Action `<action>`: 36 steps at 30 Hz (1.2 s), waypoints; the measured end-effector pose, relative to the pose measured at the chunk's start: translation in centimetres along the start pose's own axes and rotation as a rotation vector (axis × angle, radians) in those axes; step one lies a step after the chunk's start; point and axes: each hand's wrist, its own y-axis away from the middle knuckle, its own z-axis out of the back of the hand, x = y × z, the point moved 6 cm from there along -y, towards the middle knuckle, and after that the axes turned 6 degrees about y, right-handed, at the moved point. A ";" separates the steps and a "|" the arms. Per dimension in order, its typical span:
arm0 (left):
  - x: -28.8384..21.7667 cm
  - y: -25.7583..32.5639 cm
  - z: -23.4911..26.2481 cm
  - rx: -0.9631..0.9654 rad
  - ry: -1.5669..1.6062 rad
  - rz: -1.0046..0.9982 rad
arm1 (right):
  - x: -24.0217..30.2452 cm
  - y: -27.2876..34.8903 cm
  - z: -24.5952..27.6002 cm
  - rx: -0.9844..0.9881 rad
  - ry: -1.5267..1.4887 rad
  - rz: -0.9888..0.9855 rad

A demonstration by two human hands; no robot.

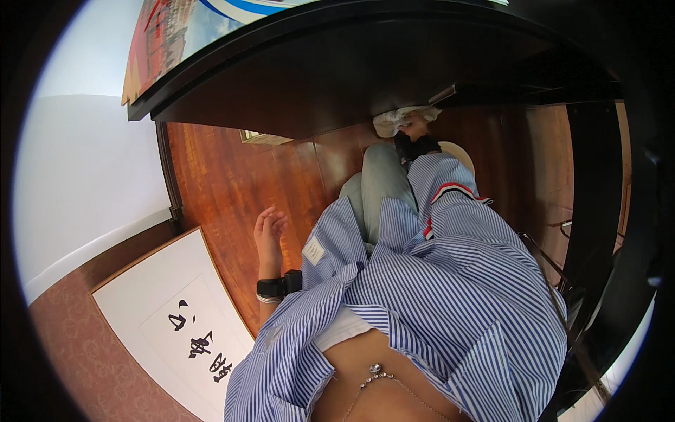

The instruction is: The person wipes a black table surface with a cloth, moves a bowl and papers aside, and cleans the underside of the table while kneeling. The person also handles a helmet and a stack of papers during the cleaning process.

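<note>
My right hand is stretched far forward, wearing a black wristband, and is closed on a crumpled whitish cloth. Cloth and hand are at the lower edge of a dark, glossy furniture panel; part of the fingers is hidden by the cloth. Near the cloth, a short handle-like strip shows on the panel. Off to my left, my left hand hangs in the air above the reddish wooden floor. Its fingers are loosely bent and hold nothing; a black band circles that wrist.
A framed sheet of black brush writing leans at the left. A colourful printed sheet lies atop the furniture. Under its edge is a small box-like object. A dark upright post stands at the right.
</note>
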 end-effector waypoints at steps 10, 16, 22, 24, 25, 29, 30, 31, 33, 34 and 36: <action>-0.6 0.4 1.3 -0.023 0.025 -0.072 | 16.7 -1.8 -10.1 0.526 -0.697 0.166; -0.7 1.9 2.6 -0.123 0.038 -0.086 | 22.2 -2.1 -17.8 0.589 -1.756 -0.922; 0.3 2.7 3.2 -0.171 0.004 -0.022 | 23.6 -1.0 -23.2 0.637 -2.267 -1.495; 0.0 2.5 2.6 -0.121 -0.008 -0.049 | 22.3 -0.7 -23.6 0.658 -2.321 -1.425; -0.2 2.3 2.2 -0.103 -0.012 -0.052 | 21.8 -0.6 -23.6 0.672 -2.347 -1.376; -0.6 1.8 1.3 -0.127 0.004 -0.040 | 18.2 -0.2 -21.1 0.637 -2.374 -1.131; -0.7 1.7 1.0 -0.120 -0.015 -0.037 | 16.8 -0.1 -20.2 0.533 -2.380 -1.161; -0.6 1.6 0.9 -0.113 -0.030 -0.036 | 15.4 -0.2 -19.4 0.429 -2.341 -1.170; -0.3 1.4 0.4 -0.083 -0.016 -0.031 | 13.4 0.3 -17.8 0.325 -2.363 -1.303; -0.1 1.3 0.3 -0.068 -0.008 -0.026 | 12.7 0.3 -16.7 0.348 -2.424 -1.217; 0.3 1.1 0.3 -0.047 -0.005 -0.032 | 10.9 0.6 -16.0 0.247 -2.300 -1.390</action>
